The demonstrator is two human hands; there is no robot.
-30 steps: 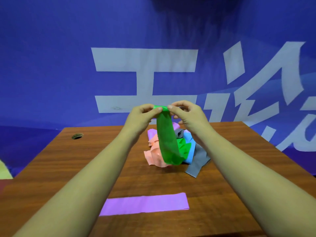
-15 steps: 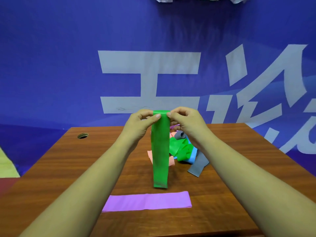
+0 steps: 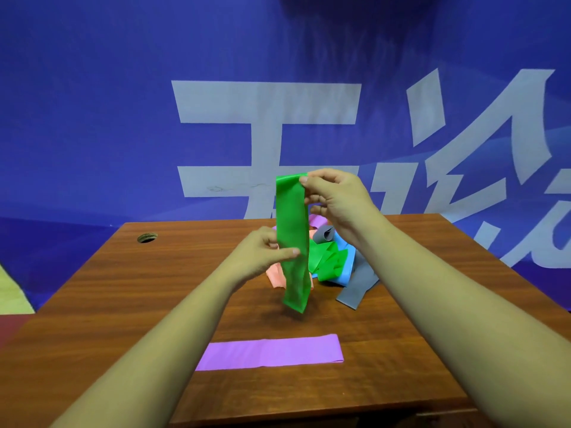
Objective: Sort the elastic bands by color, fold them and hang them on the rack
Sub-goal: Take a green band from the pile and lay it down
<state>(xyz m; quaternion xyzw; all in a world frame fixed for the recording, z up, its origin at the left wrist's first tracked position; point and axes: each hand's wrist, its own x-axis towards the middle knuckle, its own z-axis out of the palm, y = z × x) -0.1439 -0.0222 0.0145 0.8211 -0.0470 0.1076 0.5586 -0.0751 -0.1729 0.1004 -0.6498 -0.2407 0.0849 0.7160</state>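
Observation:
A green elastic band (image 3: 293, 230) hangs straight down above the wooden table (image 3: 129, 291). My right hand (image 3: 336, 199) pinches its top edge, raised in front of the blue wall. My left hand (image 3: 262, 257) pinches the band around its middle, thumb across the front. Behind it lies a heap of bands: another green one (image 3: 327, 261), a blue one (image 3: 347, 267), a grey one (image 3: 358, 285), a salmon one (image 3: 276, 274) and a bit of purple. A flat purple band (image 3: 272, 352) lies nearer to me. No rack is in view.
A round cable hole (image 3: 147, 237) sits near the table's far left corner. A blue banner (image 3: 154, 118) with large white characters stands right behind the table's far edge. The table's front edge is close to the purple band.
My left hand let go of the band's top edge and slid down to its middle. My right hand lifted the top end higher. The band hangs clear of the heap.

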